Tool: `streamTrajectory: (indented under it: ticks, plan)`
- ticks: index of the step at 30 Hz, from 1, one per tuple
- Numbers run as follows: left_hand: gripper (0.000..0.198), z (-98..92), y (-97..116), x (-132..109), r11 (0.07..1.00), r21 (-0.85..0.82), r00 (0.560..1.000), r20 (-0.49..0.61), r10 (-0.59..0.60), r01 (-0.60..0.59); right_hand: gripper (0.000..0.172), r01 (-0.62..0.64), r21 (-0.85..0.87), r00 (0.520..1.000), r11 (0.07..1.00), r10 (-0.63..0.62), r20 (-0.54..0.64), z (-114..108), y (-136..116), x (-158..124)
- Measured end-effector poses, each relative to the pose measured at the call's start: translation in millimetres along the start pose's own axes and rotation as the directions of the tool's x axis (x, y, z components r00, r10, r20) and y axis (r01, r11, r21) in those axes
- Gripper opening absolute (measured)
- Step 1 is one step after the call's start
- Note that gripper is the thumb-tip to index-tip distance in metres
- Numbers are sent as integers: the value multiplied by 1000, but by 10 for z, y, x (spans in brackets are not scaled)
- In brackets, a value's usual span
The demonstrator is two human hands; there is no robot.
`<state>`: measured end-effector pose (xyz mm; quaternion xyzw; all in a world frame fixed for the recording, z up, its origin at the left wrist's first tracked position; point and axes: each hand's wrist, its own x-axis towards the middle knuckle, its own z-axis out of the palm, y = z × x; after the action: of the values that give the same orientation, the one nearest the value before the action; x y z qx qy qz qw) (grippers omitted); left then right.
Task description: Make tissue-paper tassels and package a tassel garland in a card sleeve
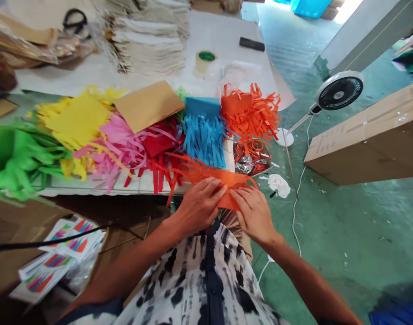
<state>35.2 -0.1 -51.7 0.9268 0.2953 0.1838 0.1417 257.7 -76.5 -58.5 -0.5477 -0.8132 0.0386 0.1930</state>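
An orange tissue-paper tassel sheet [230, 177] is stretched between my two hands near the table's front edge. Its cut strips trail off to the left over the red fringe. My left hand [200, 203] grips its lower left part with thumb and fingers pressed together. On the right side, my right hand [253, 211] pinches the same paper, fingers closed. Just beyond lies a blue fringed bundle [204, 131], with another orange fringed bundle [250, 110] to its right. Red fringed paper [162, 142], pink fringed paper [123, 140], a yellow bundle [77, 119] and a green bundle [20, 153] spread leftward.
A brown paper piece [150, 106] rests on the bundles. Behind are a tape roll [206, 61], stacked white strips [147, 43], black scissors [75, 20] and a dark bar [252, 44]. A fan [341, 92], a large carton [368, 133] and a scrap box [252, 158] stand right.
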Motion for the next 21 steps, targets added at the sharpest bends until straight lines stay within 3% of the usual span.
streamTrajectory:
  ticks: [2, 5, 9, 10, 15, 21]
  plan:
    - [48, -34, -3, -10, 999, -24, 999, -17, -32, 32, 37, -40, 37, 999, 999, 41, -27, -8, 62, 6]
    - [39, -111, -36, -14, 982, -136, 990, -29, -137, 132, 29, -120, 145, 993, 982, 117, 31, -120, 132, 95]
    - [16, -227, -104, 20, 924, -240, 950, -20, -313, 299, 22, -264, 194, 965, 945, 258, 52, -225, 140, 247]
    - [10, -241, -121, 31, 917, -233, 940, -27, -339, 324, 21, -294, 193, 956, 936, 290, 47, -222, 136, 276]
    - [19, -214, -153, 94, 896, -164, 903, -59, -426, 412, 18, -427, 161, 903, 890, 428, 29, -112, 131, 354]
    - [11, -168, -152, 190, 876, 61, 878, -59, -475, 478, 19, -458, -8, 888, 889, 458, 27, -45, 87, 419]
